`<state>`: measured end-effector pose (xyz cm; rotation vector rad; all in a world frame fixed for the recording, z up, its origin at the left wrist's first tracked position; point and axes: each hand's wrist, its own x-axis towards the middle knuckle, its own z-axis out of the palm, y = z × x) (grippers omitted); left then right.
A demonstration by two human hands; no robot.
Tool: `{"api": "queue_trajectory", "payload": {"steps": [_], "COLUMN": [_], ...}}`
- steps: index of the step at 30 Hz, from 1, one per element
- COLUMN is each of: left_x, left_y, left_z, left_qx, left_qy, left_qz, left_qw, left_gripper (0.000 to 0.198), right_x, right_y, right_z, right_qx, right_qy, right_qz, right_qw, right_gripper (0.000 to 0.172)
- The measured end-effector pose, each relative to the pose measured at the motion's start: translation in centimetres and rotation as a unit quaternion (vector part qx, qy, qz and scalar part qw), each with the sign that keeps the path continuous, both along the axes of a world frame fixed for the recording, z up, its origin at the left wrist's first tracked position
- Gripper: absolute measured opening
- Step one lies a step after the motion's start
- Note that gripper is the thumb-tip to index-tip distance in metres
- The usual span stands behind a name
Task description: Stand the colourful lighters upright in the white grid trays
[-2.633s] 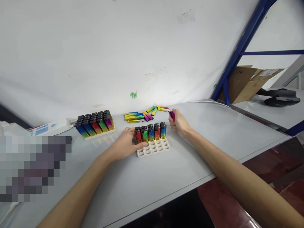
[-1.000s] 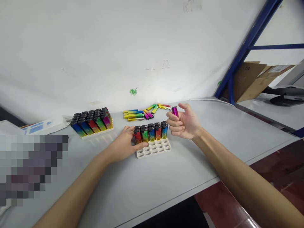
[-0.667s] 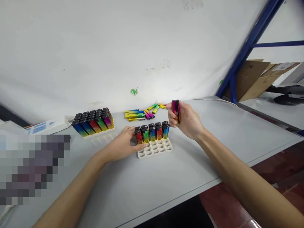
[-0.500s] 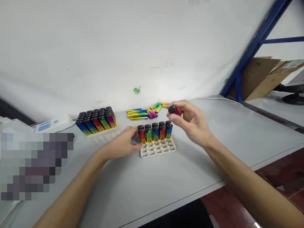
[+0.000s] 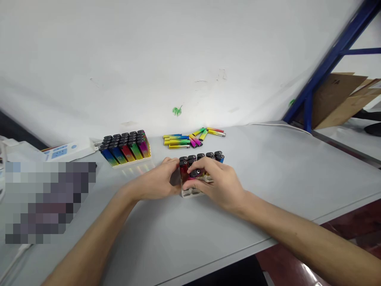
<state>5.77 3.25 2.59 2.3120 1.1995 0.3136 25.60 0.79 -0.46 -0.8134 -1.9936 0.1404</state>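
Note:
My right hand (image 5: 223,184) pinches a lighter (image 5: 195,173) with a black top and a magenta body. It holds this upright over the front part of a pale holed tray (image 5: 186,194), whose right side is mostly covered by the hand. Two rows of upright lighters (image 5: 183,163) with black tops fill the back of that tray. At its left edge, my left hand (image 5: 156,180) grips the tray, thumb at the front corner and fingers farther back. Whether the lighter's lower end is inside a hole is hidden by my right fingers.
Loose shiny lighters (image 5: 178,142) lie in a pile near the wall. A second tray (image 5: 133,163) packed with upright lighters stands at the back left, near a white power strip (image 5: 67,151). Cardboard boxes (image 5: 336,97) lean behind a blue metal frame (image 5: 327,67) on the right.
My right hand has come down and left with the magenta lighter, from beside the tray to over its front rows. My left hand stays at the tray's left edge. The view has shifted slightly.

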Motion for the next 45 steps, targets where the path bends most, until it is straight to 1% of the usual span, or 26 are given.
{"api": "queue_trajectory", "payload": {"steps": [3,7,9,13,15,16,18,19,21,22,23,24,25,26,27,28,29,30,31,32,36,38,40,42,43,45], "left_x": [-0.1,0.0,0.0,0.1,0.2,0.3,0.5,0.7,0.9,1.0,1.0,1.0,1.0,1.0,0.9,0.8,0.8,0.7,0.6,0.6,0.3,0.3,0.3,0.4,0.4,0.5], "left_y": [0.0,-0.2,-0.2,-0.2,-0.2,-0.2,-0.1,-0.1,-0.1,-0.1,-0.1,0.0,0.0,0.1,0.2,0.3,0.3,0.4,0.5,0.5,0.6,0.6,0.6,0.5,0.5,0.5], "left_z": [-0.1,0.0,0.1,0.2,0.1,0.1,-0.1,-0.1,-0.2,-0.2,-0.2,-0.2,-0.2,-0.3,-0.4,-0.5,-0.6,-0.7,-0.8,-0.9,-1.2,-1.2,-1.2,-1.1,-1.1,-1.0], "left_qx": [-0.016,-0.008,-0.008,-0.019,-0.025,-0.025,-0.013,-0.006,0.001,0.0,0.0,0.0,0.002,0.006,0.011,0.014,0.017,0.018,0.017,0.017,0.015,0.014,0.013,0.009,0.006,0.0], "left_qy": [0.009,-0.007,-0.011,0.011,0.012,0.009,0.001,-0.001,0.003,0.008,0.014,0.018,0.02,0.02,0.018,0.015,0.014,0.015,0.016,0.018,0.011,0.009,0.012,0.021,0.026,0.035], "left_qz": [0.021,0.024,0.017,0.033,0.042,0.046,0.062,0.073,0.093,0.101,0.108,0.112,0.113,0.113,0.113,0.113,0.113,0.113,0.113,0.111,0.101,0.105,0.11,0.111,0.111,0.111], "left_qw": [1.0,1.0,1.0,0.999,0.999,0.999,0.998,0.997,0.996,0.995,0.994,0.994,0.993,0.993,0.993,0.993,0.993,0.993,0.993,0.994,0.995,0.994,0.994,0.994,0.994,0.993], "left_gripper": [0.026,0.022,0.022,0.031,0.035,0.036,0.037,0.038,0.041,0.042,0.044,0.045,0.046,0.046,0.046,0.046,0.046,0.047,0.048,0.049,0.048,0.046,0.044,0.045,0.046,0.047], "right_x": [-0.5,-0.8,-0.8,-0.8,-0.7,-0.5,0.1,0.7,2.1,2.9,3.8,4.7,5.5,6.2,6.8,7.2,7.5,7.7,7.7,7.7,7.5,7.5,7.5,7.5,7.4,7.2], "right_y": [0.0,0.0,0.1,0.2,0.2,0.1,0.3,0.5,1.5,2.2,3.0,3.9,4.7,5.4,6.0,6.4,6.6,6.7,6.7,6.6,6.4,6.4,6.5,6.6,6.6,6.7], "right_z": [-0.3,-0.5,-0.5,-0.2,0.1,0.2,0.6,0.8,1.2,1.3,1.4,1.4,1.3,1.2,1.1,1.0,0.9,0.8,0.8,0.8,0.9,0.9,0.9,0.9,0.8,0.7], "right_qx": [-0.001,0.005,0.04,0.142,0.169,0.172,0.145,0.112,0.012,-0.05,-0.122,-0.205,-0.299,-0.381,-0.44,-0.483,-0.508,-0.517,-0.52,-0.519,-0.501,-0.492,-0.488,-0.489,-0.49,-0.49], "right_qy": [-0.069,-0.132,-0.148,-0.154,-0.15,-0.144,-0.108,-0.068,0.057,0.136,0.215,0.286,0.332,0.358,0.377,0.383,0.384,0.38,0.37,0.355,0.28,0.252,0.241,0.249,0.26,0.291], "right_qz": [-0.005,-0.044,-0.051,-0.09,-0.101,-0.092,-0.061,-0.052,-0.048,-0.053,-0.042,-0.009,0.042,0.095,0.139,0.177,0.202,0.215,0.219,0.214,0.172,0.165,0.16,0.15,0.144,0.133], "right_qw": [0.998,0.99,0.987,0.974,0.969,0.97,0.982,0.99,0.997,0.988,0.968,0.936,0.893,0.847,0.803,0.767,0.744,0.736,0.738,0.747,0.801,0.817,0.824,0.822,0.82,0.811], "right_gripper": [0.023,0.025,0.025,0.035,0.035,0.033,0.028,0.026,0.025,0.026,0.029,0.035,0.04,0.043,0.046,0.048,0.05,0.052,0.054,0.057,0.065,0.066,0.066,0.063,0.059,0.043]}}
